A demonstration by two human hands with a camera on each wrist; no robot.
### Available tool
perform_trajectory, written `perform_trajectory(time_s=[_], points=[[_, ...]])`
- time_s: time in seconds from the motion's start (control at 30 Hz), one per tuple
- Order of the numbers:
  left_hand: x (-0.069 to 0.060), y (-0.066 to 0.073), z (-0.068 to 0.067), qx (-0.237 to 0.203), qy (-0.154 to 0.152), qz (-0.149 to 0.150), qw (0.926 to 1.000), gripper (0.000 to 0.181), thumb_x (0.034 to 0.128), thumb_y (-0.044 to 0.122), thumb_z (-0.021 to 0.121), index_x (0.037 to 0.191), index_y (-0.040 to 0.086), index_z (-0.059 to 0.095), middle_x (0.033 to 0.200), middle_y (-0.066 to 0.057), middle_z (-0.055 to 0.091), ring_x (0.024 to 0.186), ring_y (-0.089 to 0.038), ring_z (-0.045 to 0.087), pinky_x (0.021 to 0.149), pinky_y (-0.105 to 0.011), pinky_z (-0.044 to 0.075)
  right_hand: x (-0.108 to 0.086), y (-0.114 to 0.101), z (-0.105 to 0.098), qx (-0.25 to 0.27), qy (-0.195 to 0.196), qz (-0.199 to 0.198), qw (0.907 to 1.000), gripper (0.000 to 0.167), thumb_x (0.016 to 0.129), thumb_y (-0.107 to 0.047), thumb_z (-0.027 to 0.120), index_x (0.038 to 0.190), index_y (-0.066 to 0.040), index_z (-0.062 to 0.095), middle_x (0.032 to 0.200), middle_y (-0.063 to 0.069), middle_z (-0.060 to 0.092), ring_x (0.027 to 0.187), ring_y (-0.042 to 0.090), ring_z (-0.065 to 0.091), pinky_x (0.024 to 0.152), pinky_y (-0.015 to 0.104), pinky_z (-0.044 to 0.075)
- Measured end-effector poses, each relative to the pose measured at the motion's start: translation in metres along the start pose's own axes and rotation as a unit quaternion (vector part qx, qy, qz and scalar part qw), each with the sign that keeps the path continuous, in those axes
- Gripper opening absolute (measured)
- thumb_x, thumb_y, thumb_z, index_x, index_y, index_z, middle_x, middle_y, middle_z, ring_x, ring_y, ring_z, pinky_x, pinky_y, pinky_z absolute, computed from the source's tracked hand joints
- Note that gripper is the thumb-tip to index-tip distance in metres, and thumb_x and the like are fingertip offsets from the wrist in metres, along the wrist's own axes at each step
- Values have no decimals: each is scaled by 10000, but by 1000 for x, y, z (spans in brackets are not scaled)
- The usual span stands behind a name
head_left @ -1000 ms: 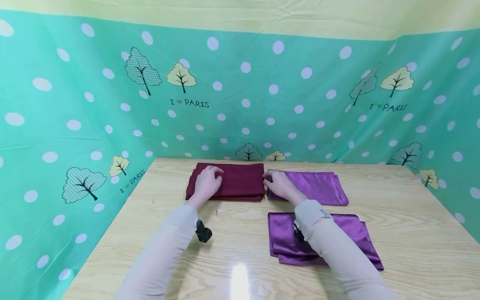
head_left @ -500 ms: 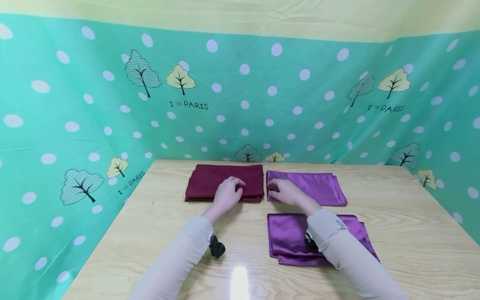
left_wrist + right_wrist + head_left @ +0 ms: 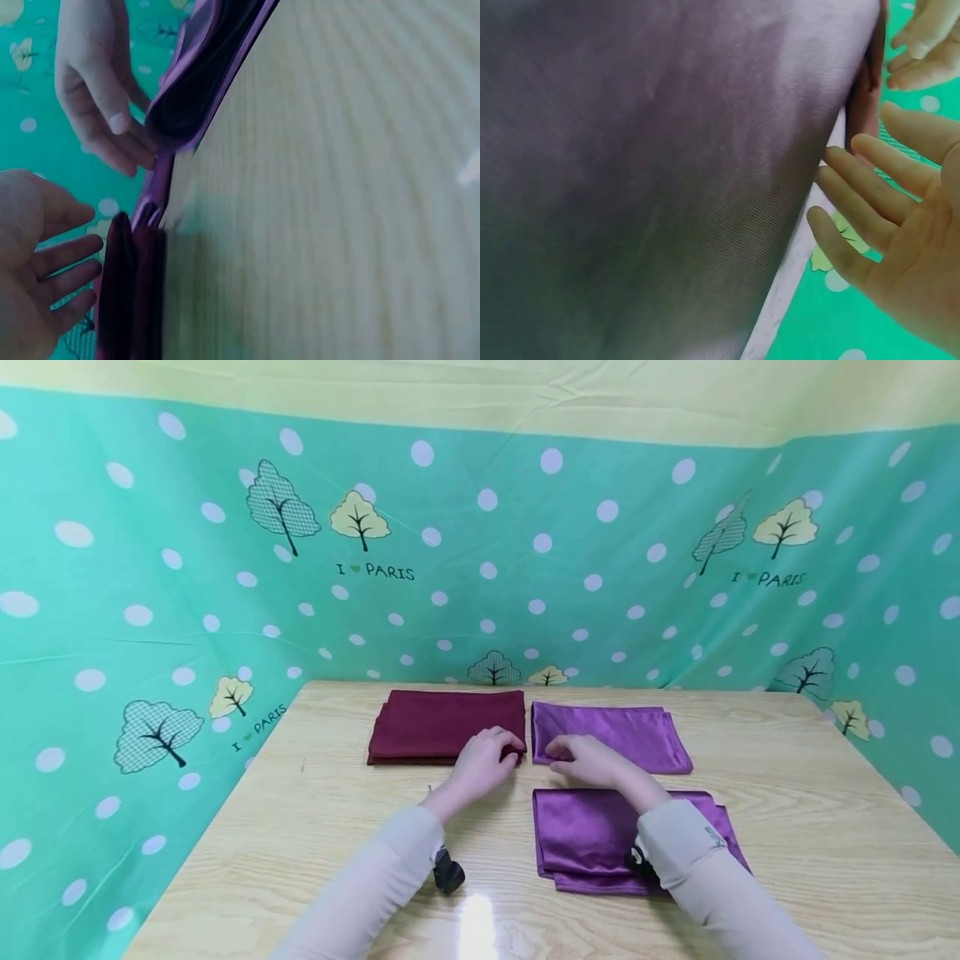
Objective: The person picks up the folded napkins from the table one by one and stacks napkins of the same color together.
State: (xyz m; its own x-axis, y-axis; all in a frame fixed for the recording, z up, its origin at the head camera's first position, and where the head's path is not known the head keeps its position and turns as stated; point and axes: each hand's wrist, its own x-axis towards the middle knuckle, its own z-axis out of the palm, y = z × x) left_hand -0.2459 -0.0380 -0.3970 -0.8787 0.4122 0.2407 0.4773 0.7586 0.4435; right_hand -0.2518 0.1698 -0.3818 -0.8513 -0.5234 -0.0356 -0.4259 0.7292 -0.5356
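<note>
A folded maroon cloth (image 3: 442, 722) lies at the back of the table, its layered edge showing as a dark fold (image 3: 135, 285) in the left wrist view. My left hand (image 3: 483, 764) is over its near right corner, fingers relaxed and holding nothing. Just right of it is a folded light purple cloth (image 3: 630, 735). Above that cloth's near left part hovers my right hand (image 3: 596, 762), with loosely spread fingers (image 3: 862, 191) and nothing in them. A folded satin purple cloth (image 3: 585, 839) lies closer to me, partly covered by my right forearm.
The wooden table (image 3: 337, 852) carries the three cloths, with a bright reflection near its front. A green dotted curtain (image 3: 465, 560) hangs behind and along both sides. A small black wrist camera (image 3: 448, 871) sits under my left cuff.
My left hand has moved right and toward me, from the maroon cloth's left part to its near right corner. My right hand has shifted toward me and slightly right. The cloths stay put.
</note>
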Motion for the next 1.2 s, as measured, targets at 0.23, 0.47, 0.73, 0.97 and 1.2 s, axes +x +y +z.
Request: perform_trajectory(time_s=[0.23, 0.47, 0.73, 0.97, 1.2], points=[[-7, 16, 5, 12, -223, 273, 9994, 190, 868, 149, 567, 1041, 134, 644, 999, -5, 635, 956, -179, 571, 887, -338, 433, -16, 0, -3, 211, -154, 178, 9995, 331, 868, -172, 590, 1146, 8, 577, 1053, 118, 641, 976, 256, 598, 857, 404, 468], [-15, 31, 8, -412, -565, 263, 9972, 181, 869, 149, 569, 1036, 128, 636, 1009, 7, 640, 887, -129, 606, 799, -246, 479, -32, 2, -1, 336, -396, 238, 9984, 333, 844, -164, 619, 1124, 9, 578, 1012, 101, 652, 943, 241, 606, 818, 373, 485], [-20, 41, 13, -616, -822, 308, 9942, 170, 849, 196, 619, 1005, 132, 640, 959, 21, 645, 843, -93, 609, 734, -193, 473, -50, 8, -3, 431, -311, 91, 9985, 319, 827, -118, 630, 1103, 33, 576, 1001, 129, 654, 948, 280, 608, 805, 393, 487], [-21, 45, 19, -342, -818, 401, 9953, 200, 833, 212, 640, 1020, 141, 649, 980, 38, 644, 910, -99, 596, 817, -223, 461, -66, 22, -11, 611, -76, 235, 9978, 308, 816, -109, 646, 1084, 30, 583, 963, 108, 653, 915, 271, 606, 784, 379, 482], [-21, 48, 25, -191, -987, 493, 9937, 214, 832, 215, 644, 1026, 126, 647, 1001, 14, 639, 961, -124, 572, 853, -244, 449, -80, 33, -16, 624, -225, 405, 9970, 360, 778, -99, 681, 1088, 47, 571, 1010, 136, 624, 966, 306, 574, 839, 436, 458]])
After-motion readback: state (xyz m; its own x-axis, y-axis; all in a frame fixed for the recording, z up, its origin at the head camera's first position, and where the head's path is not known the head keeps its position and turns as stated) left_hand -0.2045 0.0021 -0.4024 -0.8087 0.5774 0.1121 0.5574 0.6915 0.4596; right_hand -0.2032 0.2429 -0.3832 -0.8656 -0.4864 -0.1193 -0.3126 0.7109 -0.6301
